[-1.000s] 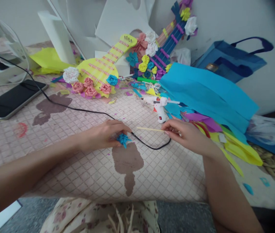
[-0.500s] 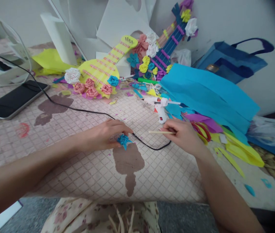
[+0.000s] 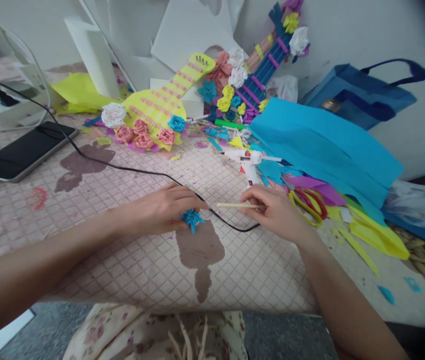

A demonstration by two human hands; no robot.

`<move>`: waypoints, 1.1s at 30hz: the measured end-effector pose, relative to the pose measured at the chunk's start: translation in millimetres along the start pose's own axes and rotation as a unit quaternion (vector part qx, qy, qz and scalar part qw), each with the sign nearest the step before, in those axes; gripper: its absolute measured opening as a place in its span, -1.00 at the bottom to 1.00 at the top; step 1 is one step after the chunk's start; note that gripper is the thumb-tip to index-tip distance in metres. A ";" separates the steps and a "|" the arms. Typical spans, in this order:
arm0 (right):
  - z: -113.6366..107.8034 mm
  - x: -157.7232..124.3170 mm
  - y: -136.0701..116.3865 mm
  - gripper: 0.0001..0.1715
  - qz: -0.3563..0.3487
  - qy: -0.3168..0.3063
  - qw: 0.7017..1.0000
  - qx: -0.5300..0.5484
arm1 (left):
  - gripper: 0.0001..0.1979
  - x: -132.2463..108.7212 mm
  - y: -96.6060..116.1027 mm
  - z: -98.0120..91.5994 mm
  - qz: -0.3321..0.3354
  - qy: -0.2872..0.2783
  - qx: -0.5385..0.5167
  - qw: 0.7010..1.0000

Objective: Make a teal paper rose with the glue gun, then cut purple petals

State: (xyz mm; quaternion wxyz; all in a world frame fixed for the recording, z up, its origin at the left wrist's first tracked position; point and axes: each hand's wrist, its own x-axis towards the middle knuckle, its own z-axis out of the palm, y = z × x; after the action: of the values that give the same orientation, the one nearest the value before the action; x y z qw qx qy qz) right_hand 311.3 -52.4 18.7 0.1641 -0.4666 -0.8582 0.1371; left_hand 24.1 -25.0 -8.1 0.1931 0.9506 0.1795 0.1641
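Observation:
Between the thumb and fingers of my left hand is a small blue paper flower, its pointed ends showing below the fingers. My right hand pinches a thin pale wooden stick, which points left toward the flower without touching it. A black cable runs across the cloth between both hands. Behind my right hand lies a white glue gun on its side. Farther back, a yellow paper guitar bears pink, white and blue paper flowers.
A blue paper guitar leans at the back. Blue paper sheets and red-handled scissors lie to the right, near a blue bag. At left are a phone and a power strip. Paper scraps litter the patterned tablecloth.
My right hand has moved left, bringing the stick's tip closer to the blue flower. My left hand keeps its hold in nearly the same place. The view has shifted slightly.

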 end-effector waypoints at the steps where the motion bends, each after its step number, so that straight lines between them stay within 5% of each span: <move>1: -0.4 -0.3 -1.5 -0.87 -0.007 -0.014 1.000 0.007 | -0.64 -0.1 -0.4 -0.2 -0.001 0.000 -0.003 1.000; 9: 10.8 -2.5 -17.4 -0.78 -0.086 -0.059 0.992 0.066 | -0.63 -0.2 -2.1 -1.1 -0.009 -0.013 -0.034 0.999; 16: 26.9 -5.5 -33.5 -0.75 -0.127 -0.047 0.991 -0.016 | -0.64 1.5 0.2 -6.3 -0.045 -0.022 -0.082 0.995; 25: 48.1 -7.4 -51.3 -0.77 -0.152 0.086 0.982 -0.074 | -0.57 0.1 -3.4 -5.2 -0.102 0.045 -0.131 0.985; 33: 61.0 -1.5 -59.3 -0.71 -0.161 0.076 0.975 -0.130 | -0.52 -0.3 1.8 -4.2 -0.101 0.048 -0.156 0.982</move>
State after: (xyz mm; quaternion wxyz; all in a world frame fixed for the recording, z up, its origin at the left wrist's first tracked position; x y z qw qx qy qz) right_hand 242.3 -90.0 -13.9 0.1863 -0.3490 -0.9175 -0.0399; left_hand 22.8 -25.4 -3.8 0.3455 0.8770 0.2555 0.2149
